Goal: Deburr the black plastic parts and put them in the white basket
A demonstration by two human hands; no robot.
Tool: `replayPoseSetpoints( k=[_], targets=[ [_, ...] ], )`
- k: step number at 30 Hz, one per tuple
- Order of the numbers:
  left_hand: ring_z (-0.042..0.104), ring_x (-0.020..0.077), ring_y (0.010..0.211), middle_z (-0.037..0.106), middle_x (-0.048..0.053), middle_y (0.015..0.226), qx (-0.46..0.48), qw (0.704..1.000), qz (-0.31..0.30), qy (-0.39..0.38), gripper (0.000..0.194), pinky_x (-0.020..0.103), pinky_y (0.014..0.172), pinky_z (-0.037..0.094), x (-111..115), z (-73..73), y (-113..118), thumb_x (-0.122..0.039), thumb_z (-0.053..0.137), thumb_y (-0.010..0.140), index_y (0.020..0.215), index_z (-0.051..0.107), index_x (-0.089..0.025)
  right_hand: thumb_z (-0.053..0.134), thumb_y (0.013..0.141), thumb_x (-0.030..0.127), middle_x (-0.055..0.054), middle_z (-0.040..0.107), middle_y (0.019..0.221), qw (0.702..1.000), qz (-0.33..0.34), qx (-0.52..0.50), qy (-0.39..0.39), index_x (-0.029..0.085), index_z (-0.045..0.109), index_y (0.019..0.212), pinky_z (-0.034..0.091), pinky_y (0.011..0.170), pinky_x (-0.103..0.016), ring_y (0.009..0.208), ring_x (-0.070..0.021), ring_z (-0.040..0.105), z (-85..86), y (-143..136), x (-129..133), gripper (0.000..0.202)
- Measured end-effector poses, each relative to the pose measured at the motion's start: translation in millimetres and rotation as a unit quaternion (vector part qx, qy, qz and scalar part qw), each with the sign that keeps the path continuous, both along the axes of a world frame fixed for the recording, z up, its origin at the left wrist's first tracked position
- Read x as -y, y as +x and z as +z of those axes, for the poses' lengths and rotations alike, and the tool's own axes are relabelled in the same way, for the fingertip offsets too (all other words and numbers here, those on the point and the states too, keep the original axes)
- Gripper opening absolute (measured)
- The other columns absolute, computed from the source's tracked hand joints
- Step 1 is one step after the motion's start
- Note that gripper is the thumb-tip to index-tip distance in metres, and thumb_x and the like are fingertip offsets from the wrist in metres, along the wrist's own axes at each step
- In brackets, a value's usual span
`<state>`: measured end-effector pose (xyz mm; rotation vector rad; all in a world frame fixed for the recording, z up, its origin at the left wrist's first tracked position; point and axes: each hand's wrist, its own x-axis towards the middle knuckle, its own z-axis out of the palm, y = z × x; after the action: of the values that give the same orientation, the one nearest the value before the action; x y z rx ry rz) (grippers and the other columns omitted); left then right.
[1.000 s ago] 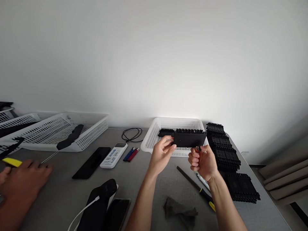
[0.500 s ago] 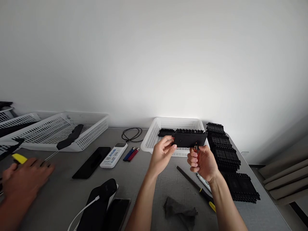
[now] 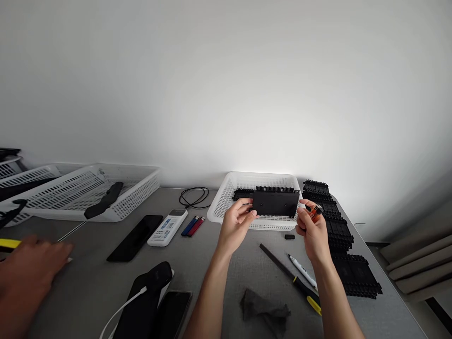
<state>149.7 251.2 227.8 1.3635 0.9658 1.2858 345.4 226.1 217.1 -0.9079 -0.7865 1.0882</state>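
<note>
My left hand [image 3: 237, 223] pinches the left end of a black plastic panel [image 3: 275, 202], which stands upright with its flat face toward me and a toothed edge on top. Close to the panel's right end, my right hand [image 3: 312, 230] is closed around an orange lighter [image 3: 315, 214] with a metal top. Whether its fingertips also touch the panel, I cannot tell. Behind the panel is a white mesh basket [image 3: 219, 205] with another black toothed part [image 3: 242, 194] inside.
Stacked black panels [image 3: 355, 273] line the right side. Nearer me lie a file [image 3: 277, 261], a marker [image 3: 302, 270] and a dark cloth [image 3: 263, 310]. Leftward are two lighters [image 3: 192, 227], a power bank [image 3: 167, 228], phones [image 3: 136, 238] and another person's hand [image 3: 35, 263].
My right hand with the lighter has moved from under the panel to its right end. The other person's hand has shifted slightly left and down.
</note>
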Motion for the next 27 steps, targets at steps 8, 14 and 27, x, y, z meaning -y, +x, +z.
replayPoseSetpoints(
  k=[8,14,27],
  targets=[
    [0.070,0.0278,0.099,0.074,0.012,0.108,-0.009,1.000,-0.009,-0.014,0.047,0.039,0.083,0.059,0.2,1.1,-0.5,-0.044,0.070,0.079,0.117,0.061,-0.017,0.080,0.071,0.044,0.008,0.033,0.055,0.999,-0.022,0.040,-0.009,0.020,0.063,0.088,0.021,0.042,-0.023,0.046,-0.0066,0.027,-7.1,3.0,-3.5,0.034],
    [0.070,0.0282,0.097,0.075,0.011,0.099,-0.002,1.000,0.005,-0.022,0.047,0.038,0.081,0.059,0.4,1.8,-1.4,-0.045,0.072,0.078,0.115,0.064,-0.016,0.080,0.071,0.043,0.009,0.032,0.056,1.000,-0.010,0.020,-0.011,0.019,0.063,0.088,0.020,0.043,-0.023,0.047,-0.0061,0.023,-4.4,2.4,-2.3,0.034],
    [0.067,0.0203,0.092,0.069,0.008,0.106,-0.042,0.993,0.084,0.067,0.030,0.033,0.085,0.055,-8.0,-11.9,-3.9,-0.041,0.075,0.075,0.096,0.072,-0.019,0.075,0.077,0.048,0.000,0.059,0.068,0.999,-0.012,0.041,0.005,0.019,0.064,0.086,0.018,0.041,-0.024,0.045,-0.0061,0.028,-0.4,1.4,-0.6,0.032]
  ],
)
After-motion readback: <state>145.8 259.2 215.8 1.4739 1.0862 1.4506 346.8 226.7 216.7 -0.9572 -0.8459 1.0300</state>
